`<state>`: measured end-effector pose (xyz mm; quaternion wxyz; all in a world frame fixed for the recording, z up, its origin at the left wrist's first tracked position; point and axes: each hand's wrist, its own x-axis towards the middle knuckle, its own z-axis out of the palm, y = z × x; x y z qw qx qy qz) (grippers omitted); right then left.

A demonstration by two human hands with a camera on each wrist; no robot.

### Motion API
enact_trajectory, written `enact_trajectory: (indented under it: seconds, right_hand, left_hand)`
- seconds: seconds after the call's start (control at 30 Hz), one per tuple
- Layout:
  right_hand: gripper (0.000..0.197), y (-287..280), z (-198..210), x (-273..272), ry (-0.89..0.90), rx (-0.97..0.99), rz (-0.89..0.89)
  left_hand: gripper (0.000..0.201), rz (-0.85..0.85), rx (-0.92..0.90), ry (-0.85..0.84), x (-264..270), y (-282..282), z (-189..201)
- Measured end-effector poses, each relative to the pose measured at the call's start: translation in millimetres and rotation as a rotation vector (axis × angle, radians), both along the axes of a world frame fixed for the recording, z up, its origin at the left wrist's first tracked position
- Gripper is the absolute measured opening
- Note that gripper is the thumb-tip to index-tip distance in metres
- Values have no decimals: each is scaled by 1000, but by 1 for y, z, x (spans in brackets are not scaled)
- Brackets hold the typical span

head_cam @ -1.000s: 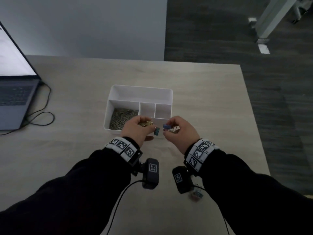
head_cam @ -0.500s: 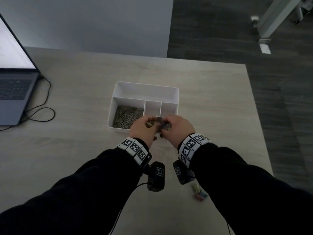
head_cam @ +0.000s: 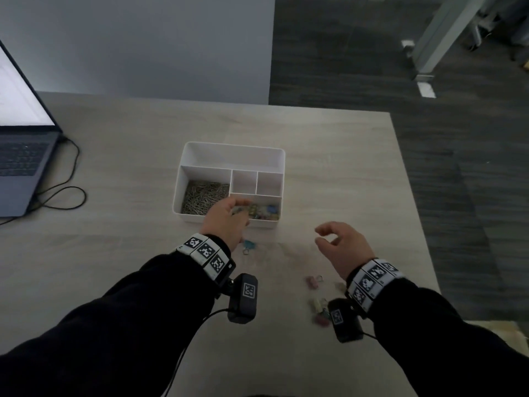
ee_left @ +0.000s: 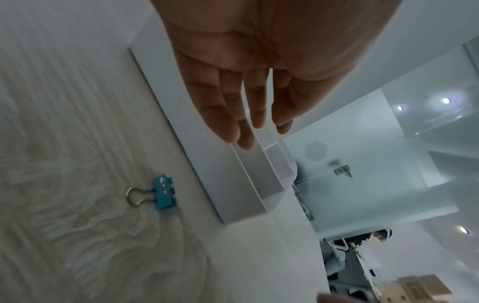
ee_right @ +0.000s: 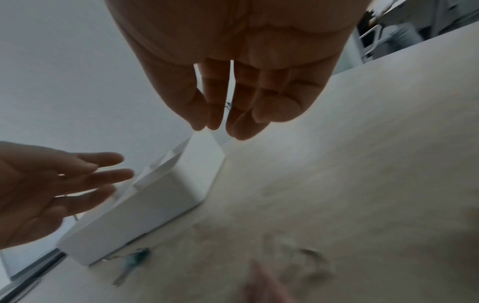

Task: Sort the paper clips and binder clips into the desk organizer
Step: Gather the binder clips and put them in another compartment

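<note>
While the head view is pretty dim, you can make out the white desk organizer (head_cam: pixel 233 156) sitting mid-frame on the pale wood desk (head_cam: pixel 343 167). Its lower-left compartment is full of silver paper clips (head_cam: pixel 204 196), and the lower-right one has a little pile of colored binder clips (head_cam: pixel 264 212). The left hand (head_cam: pixel 226 222) hovers over the organizer's front edge with fingers loosely extended, and I don't see it holding anything. The right hand (head_cam: pixel 342 246) floats to the right of the organizer, fingers loosely curled, empty too. A teal binder clip (head_cam: pixel 248 245) lies on the desk just below the left hand, and a few pinkish and pale loose clips (head_cam: pixel 315 293) are scattered lower right near the right wrist. Laptop (head_cam: pixel 20 156) is at the far left.

Left wrist view: fingers (ee_left: pixel 228 106) are straight and relaxed over the organizer's rim, nothing in them. The teal clip sits lower left of frame, flat on the desk, close to the organizer's wall but not touching.

Right wrist view: fingers (ee_right: pixel 215 98) hang relaxed, gripping nothing. The organizer shows mid-left, with the other hand at the left edge.

Handling-wise, I'd guess these binder clips are light, stiff and a bit slick lying flat. Pinching the colored body by its sides, or hooking the wire loop, seems the easy way to pick one up.
</note>
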<state>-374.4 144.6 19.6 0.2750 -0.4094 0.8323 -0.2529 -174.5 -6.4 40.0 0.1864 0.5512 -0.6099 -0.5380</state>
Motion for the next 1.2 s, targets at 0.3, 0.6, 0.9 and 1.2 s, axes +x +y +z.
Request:
enact_trajectory:
  seconds: [0.3,0.6,0.9,1.2]
  right_hand:
    - [35,81,-20,-31,0,255,-22]
    - [81,106,-23,0,-39,352,224]
    - [60,111,-31,25,38,326,315]
    - [28,103,-36,35,-63,260,354]
  left_hand:
    - [49,-485,-224,-704,10,33,-49]
    - [71,-749,-157,-576,-11,82,-51]
    - [90,-1116,-329,-589,-52,139,-59]
    - [28,-1033,-313,-490,-41,138,-61]
